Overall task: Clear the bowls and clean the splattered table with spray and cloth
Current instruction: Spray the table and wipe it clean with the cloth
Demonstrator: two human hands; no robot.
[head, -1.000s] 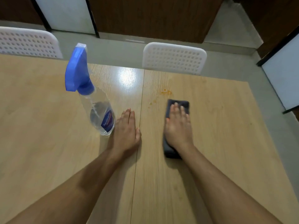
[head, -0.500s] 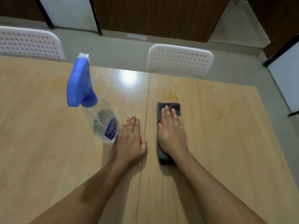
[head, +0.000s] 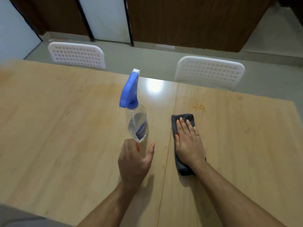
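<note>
A clear spray bottle (head: pixel 137 123) with a blue trigger head stands upright near the middle of the wooden table (head: pixel 65 136). Just in front of its base is my left hand (head: pixel 134 163), lifted off the table, fingers curled and thumb apart, holding nothing. Flat on a folded dark grey cloth (head: pixel 182 118) lies my right hand (head: pixel 188 141), pressing it to the table right of the centre seam. An orange splatter (head: pixel 198 106) sits just beyond the cloth. A faint orange smear (head: pixel 105 92) shows to the left of the bottle. No bowls are in view.
Two white perforated chairs stand at the table's far edge, one at the left (head: pixel 77 54) and one at the right (head: pixel 209 72). The table's right edge (head: pixel 297 110) runs close to the cloth side. Grey floor and dark wood panels lie behind.
My left hand has lifted off the table and curled beside the bottle's base. My right hand slid the cloth toward me and left, uncovering the orange splatter. The view has swung left.
</note>
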